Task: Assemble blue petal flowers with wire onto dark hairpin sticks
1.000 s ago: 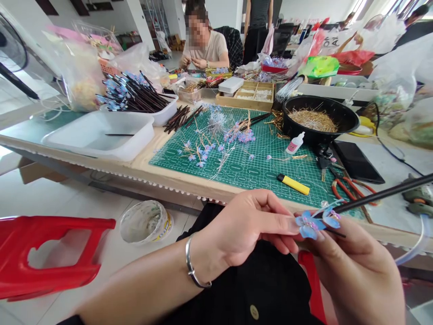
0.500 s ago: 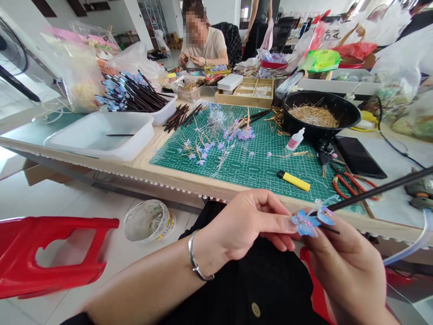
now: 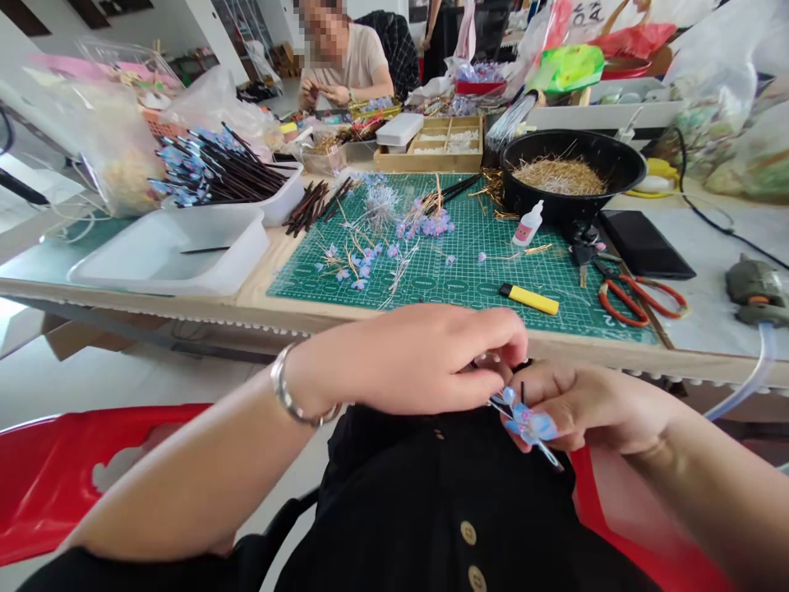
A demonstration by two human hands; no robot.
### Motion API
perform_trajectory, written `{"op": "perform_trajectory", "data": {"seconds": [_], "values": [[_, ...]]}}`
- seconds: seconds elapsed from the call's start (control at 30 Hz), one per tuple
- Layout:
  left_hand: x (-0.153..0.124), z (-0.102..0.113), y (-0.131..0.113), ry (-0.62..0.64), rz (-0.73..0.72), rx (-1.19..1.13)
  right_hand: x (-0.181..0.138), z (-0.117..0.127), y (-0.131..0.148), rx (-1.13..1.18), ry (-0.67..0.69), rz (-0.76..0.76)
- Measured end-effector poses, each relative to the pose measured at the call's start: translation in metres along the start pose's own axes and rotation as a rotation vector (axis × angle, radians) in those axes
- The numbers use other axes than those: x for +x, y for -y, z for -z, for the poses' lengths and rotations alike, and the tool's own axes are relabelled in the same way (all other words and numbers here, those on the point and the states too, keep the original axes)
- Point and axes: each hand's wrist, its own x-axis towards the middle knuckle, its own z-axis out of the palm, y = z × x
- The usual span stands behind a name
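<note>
In front of my black shirt, my right hand [image 3: 573, 407] is closed in a pinch on a dark hair stick with blue flowers [image 3: 528, 423]. Pink centres and clear petals show on the flowers, and thin wire ends stick out below them. Most of the dark stick is hidden by my fingers. My left hand [image 3: 425, 358], a silver bangle on its wrist, reaches across from the left. Its fingers are bent and closed right beside the flowers. What lies between its thumb and fingertips is hidden.
A green cutting mat [image 3: 444, 279] carries loose blue flowers [image 3: 361, 267], a glue bottle [image 3: 528, 224], a yellow lighter [image 3: 530, 298] and scissors [image 3: 641, 298]. A white tray [image 3: 166, 275] stands left, a black bowl [image 3: 573, 201] right. Across the table sits a co-worker [image 3: 351, 62].
Both hands have moved up and left. The hair stick has turned; its long shaft no longer shows at the right. My left hand has rolled over, its back now upward. The view has tilted down.
</note>
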Motion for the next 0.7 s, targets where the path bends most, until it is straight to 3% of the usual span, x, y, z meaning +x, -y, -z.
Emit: {"op": "perform_trajectory", "data": {"seconds": [0.07, 0.1, 0.17, 0.27, 0.37, 0.43, 0.57, 0.7], "values": [[0.007, 0.003, 0.007, 0.304, 0.082, -0.157, 0.002, -0.001, 0.002, -0.061, 0.034, -0.030], [0.010, 0.001, 0.013, 0.399, 0.127, -0.257, 0.001, -0.001, 0.003, -0.102, 0.035, -0.035], [0.011, -0.005, 0.024, 0.457, 0.217, -0.438, -0.002, 0.000, 0.007, -0.192, -0.013, -0.026], [0.006, -0.022, 0.038, 0.384, 0.339, -0.590, -0.013, 0.001, 0.012, -0.531, -0.289, 0.083], [0.002, -0.042, 0.046, 0.246, 0.436, -0.706, -0.022, -0.006, 0.010, -1.099, -0.694, 0.316], [0.001, -0.054, 0.051, 0.127, 0.499, -0.864, -0.023, -0.014, 0.003, -1.311, -0.885, 0.454], [0.004, -0.068, 0.058, -0.084, 0.501, -1.204, -0.011, -0.029, -0.015, -1.324, -1.044, 0.555], [0.003, -0.063, 0.060, -0.183, 0.405, -1.318, 0.007, -0.034, -0.033, -1.227, -1.121, 0.585]]}}
